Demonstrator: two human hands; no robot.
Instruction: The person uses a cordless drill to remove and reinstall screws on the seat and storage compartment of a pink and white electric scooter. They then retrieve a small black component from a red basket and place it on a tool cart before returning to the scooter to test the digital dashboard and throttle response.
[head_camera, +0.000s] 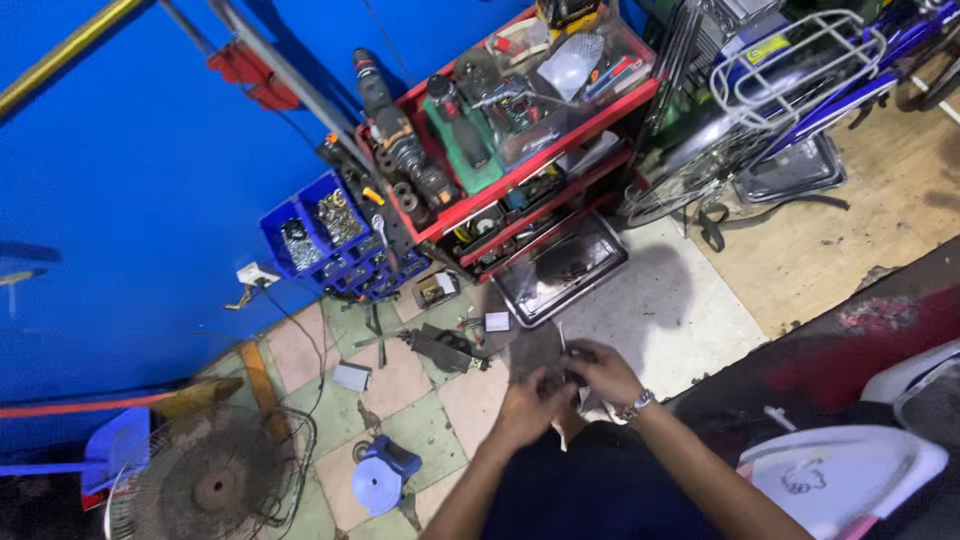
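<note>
My left hand (527, 407) and my right hand (603, 370) meet over my lap, low in the head view. Together they grip a small dark part (557, 378), with a thin metal rod (562, 338) sticking up from it. A pale rag (593, 409) hangs beneath my right hand, whose wrist carries a watch (637, 404). What exactly the part is stays hidden by my fingers.
A red tool cart (520, 170) full of drills and tools stands ahead against the blue wall. Blue parts bins (318, 232), a metal tray (563, 268), loose parts on the tiled floor, a fan grille (213, 485), a small blue stool (383, 479) and a bicycle (800, 70) surround me.
</note>
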